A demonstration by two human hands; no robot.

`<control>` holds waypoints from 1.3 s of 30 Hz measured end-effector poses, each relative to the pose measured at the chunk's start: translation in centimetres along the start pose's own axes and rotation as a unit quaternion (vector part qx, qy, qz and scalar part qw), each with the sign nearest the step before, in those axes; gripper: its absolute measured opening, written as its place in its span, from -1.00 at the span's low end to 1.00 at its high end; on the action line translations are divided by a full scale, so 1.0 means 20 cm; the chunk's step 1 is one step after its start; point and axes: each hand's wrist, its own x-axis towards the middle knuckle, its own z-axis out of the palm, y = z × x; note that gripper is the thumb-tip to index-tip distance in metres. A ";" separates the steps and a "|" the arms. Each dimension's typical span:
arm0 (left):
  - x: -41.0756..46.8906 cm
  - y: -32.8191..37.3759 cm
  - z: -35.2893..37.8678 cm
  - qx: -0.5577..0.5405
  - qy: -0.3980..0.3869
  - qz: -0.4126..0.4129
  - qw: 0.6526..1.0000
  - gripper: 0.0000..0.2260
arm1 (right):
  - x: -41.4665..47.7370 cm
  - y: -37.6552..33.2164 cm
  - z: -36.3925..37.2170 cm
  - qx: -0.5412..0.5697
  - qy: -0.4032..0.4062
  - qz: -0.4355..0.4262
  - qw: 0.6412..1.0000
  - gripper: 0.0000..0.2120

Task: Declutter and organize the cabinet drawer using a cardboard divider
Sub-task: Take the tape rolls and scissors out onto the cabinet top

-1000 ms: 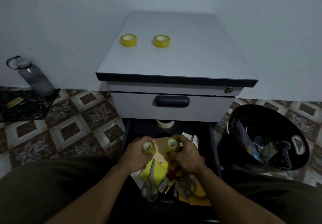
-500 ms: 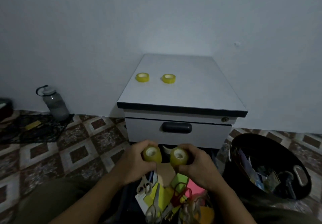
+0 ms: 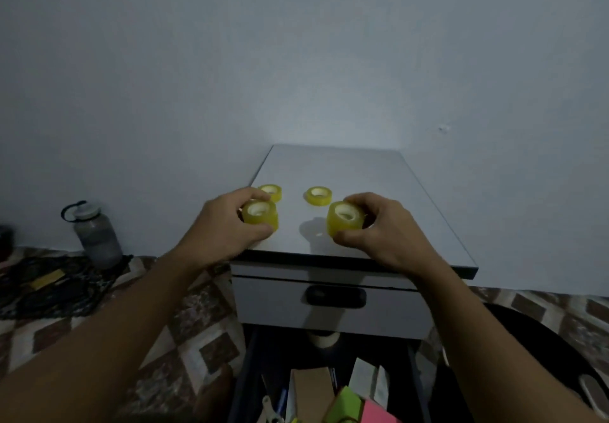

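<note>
The dark open drawer (image 3: pixel 242 373) is cluttered with a brown cardboard piece (image 3: pixel 309 386) and bright sticky notes (image 3: pixel 346 403) — no divider fitted yet. At the grey cabinet top (image 3: pixel 379 185), the left hand (image 3: pixel 220 228) grips one yellow tape roll (image 3: pixel 260 215) and the right hand (image 3: pixel 385 231) grips a second yellow tape roll (image 3: pixel 344 219), which is tilted. A third roll (image 3: pixel 271 192) and a fourth roll (image 3: pixel 318 196) lie just beyond.

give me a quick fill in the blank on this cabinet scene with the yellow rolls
1. The left hand grips the left roll and the right hand grips the right roll; both are yellow ____.
2. Behind them, ____ loose rolls lie flat on the cabinet top.
3. The water bottle stands on the floor to the cabinet's ____.
4. The top drawer is fully ____, not pulled out.

Missing words: tape; two; left; closed
</note>
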 end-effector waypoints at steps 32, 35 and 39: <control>0.17 -0.26 0.12 -0.011 0.078 -0.010 0.997 -0.56 | 0.30 0.21 0.16 -0.066 0.016 0.060 0.996 -0.41; 0.17 -0.25 0.11 -0.011 0.069 -0.013 0.997 -0.55 | 0.29 0.21 0.16 -0.056 0.012 0.057 0.997 -0.41; 0.16 -0.24 0.12 -0.006 0.073 -0.017 0.997 -0.54 | 0.28 0.21 0.16 -0.052 0.014 0.053 0.997 -0.36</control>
